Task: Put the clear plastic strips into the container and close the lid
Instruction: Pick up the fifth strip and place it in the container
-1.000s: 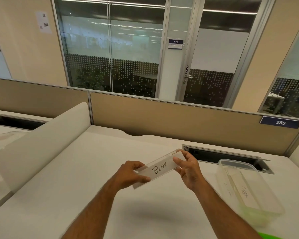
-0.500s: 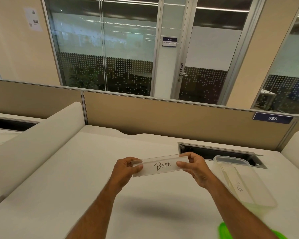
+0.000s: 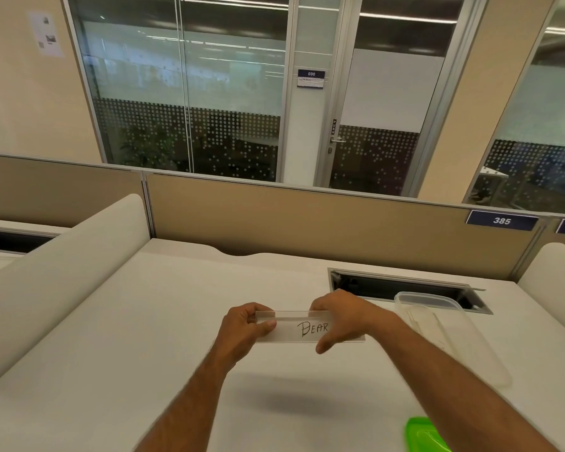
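We see the left hand [image 3: 242, 331] and right hand [image 3: 340, 318] pinch a clear strip [image 3: 294, 327] (it says "BEAR") above the desk [image 3: 144, 353], near the open box [image 3: 450, 334].

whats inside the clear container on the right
The clear container holds at least one clear strip. Its near end is hidden by the right forearm, so the count is unclear.

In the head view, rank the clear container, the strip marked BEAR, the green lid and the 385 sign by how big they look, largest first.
1. clear container
2. strip marked BEAR, held by the left hand and right hand
3. 385 sign and green lid: unsure, since the lid is cut off by the frame edge and the arm.
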Available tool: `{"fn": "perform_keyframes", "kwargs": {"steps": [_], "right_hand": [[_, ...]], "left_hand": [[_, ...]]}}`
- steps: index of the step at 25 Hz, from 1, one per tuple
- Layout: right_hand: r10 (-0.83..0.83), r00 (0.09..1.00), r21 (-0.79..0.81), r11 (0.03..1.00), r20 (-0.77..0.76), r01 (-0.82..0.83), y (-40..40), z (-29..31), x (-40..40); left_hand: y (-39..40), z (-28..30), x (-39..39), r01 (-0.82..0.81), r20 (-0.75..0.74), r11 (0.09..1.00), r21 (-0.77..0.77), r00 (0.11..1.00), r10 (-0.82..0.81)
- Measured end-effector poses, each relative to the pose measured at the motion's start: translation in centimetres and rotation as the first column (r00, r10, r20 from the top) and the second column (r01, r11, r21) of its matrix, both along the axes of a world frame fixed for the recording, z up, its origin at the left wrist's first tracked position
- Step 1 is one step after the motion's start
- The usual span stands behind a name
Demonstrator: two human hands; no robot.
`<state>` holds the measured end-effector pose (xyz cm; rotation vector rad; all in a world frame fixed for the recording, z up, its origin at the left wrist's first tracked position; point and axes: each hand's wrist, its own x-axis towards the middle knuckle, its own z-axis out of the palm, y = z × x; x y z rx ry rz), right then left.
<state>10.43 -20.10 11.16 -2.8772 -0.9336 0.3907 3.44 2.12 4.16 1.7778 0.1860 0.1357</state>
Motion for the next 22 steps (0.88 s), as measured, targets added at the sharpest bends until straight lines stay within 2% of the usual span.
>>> {"fn": "perform_keyframes", "kwargs": {"steps": [6, 9, 12, 16, 19, 22], "right_hand": [[-0.011, 1.0, -0.022, 1.0, -0.012, 0.011, 0.5, -1.7, -0.7], [-0.084, 0.996, 0.006, 0.996, 0.015, 0.084, -0.6, -2.6, -0.4], [-0.259, 0.964, 0.09, 0.963, 0.066, 0.252, -2.4, -3.0, 0.2], [-0.53, 0.84, 0.18, 0.843, 0.121, 0.506, -6.6, -2.1, 1.6], [-0.702, 0.696, 0.258, 0.708, 0.152, 0.658, -11.0, -2.4, 2.6], [-0.807, 0.573, 0.339, 0.584, 0.144, 0.738, -15.2, -3.2, 2.9]], "left_hand": [[-1.3, -0.7, 0.2, 0.023, 0.039, 0.998, 0.053, 0.999, -0.025], [-2.7, -0.7, 0.0, -0.034, 0.085, 0.97, 0.241, 0.996, 0.014], [-3.8, -1.4, 0.1, -0.053, 0.048, 0.899, 0.435, 0.998, 0.035], [-3.8, -4.9, 0.6, 0.071, -0.077, 0.711, 0.699, 0.997, -0.023], [-3.9, -7.3, 0.8, 0.122, -0.12, 0.613, 0.781, 0.992, -0.045], [-4.2, -9.4, 1.5, 0.153, -0.136, 0.507, 0.848, 0.988, -0.071]]}}
